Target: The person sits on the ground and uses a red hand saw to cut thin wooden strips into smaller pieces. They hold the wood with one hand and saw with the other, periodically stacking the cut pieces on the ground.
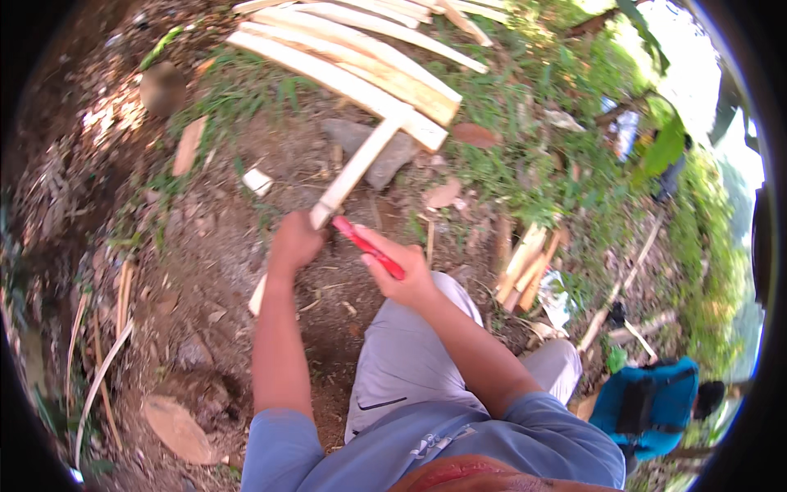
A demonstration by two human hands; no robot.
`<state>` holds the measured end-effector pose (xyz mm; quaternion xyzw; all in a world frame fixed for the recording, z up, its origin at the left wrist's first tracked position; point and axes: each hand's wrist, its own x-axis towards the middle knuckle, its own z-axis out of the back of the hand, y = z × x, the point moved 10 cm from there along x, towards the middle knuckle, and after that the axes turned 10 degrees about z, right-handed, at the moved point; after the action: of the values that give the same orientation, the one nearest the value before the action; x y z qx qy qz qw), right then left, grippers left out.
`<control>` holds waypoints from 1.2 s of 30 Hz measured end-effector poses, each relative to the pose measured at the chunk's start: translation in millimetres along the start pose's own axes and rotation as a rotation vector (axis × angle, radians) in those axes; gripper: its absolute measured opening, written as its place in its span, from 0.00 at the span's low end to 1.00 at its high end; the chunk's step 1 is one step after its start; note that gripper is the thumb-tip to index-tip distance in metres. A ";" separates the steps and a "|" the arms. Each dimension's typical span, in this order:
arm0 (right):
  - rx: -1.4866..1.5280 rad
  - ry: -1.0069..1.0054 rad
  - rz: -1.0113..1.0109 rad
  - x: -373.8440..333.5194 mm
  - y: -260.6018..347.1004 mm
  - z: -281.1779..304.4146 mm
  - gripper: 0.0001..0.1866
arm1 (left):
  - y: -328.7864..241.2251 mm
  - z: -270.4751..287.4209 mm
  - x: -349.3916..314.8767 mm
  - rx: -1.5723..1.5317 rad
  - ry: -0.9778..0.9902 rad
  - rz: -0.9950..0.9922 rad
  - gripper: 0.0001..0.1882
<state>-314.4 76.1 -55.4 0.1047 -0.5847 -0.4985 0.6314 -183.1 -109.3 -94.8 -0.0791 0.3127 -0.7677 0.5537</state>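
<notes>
My left hand (297, 240) is closed around a pale wooden strip (354, 174), near its lower part. The strip slants up and to the right, and its far end meets the edge of a long sawn plank (328, 74). In my right hand (407, 271) is a slim red tool (366, 246), gripped with the fingers wrapped round it. The tool's tip points up and left, close to the strip just beside my left hand. I cannot make out a blade or what kind of tool it is.
Grey stones (389, 156) lie under the strip. Several more planks spread across the top. Short split pieces (529, 266) stand at the right, a cut stump (176, 428) at the lower left. A blue backpack (643, 406) is at the lower right.
</notes>
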 end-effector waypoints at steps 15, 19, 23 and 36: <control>0.136 -0.080 -0.163 -23.3 -26.8 -1.2 0.26 | 14.7 2.6 -24.2 0.148 -0.180 -0.002 0.13; 0.169 -0.040 -0.193 -22.3 -34.9 1.1 0.27 | 8.1 2.6 -24.3 0.148 -0.195 -0.001 0.13; 0.140 -0.043 -0.198 -23.4 -36.7 -0.4 0.26 | 8.8 6.8 -27.1 0.152 -0.173 0.015 0.14; -0.201 0.123 0.085 -15.5 0.1 -11.9 0.25 | 11.5 3.8 -29.3 0.116 -0.187 -0.024 0.14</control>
<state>-301.6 82.5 -68.6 0.0465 -0.4957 -0.5202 0.6939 -161.2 -86.6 -91.7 -0.1221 0.2136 -0.7804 0.5748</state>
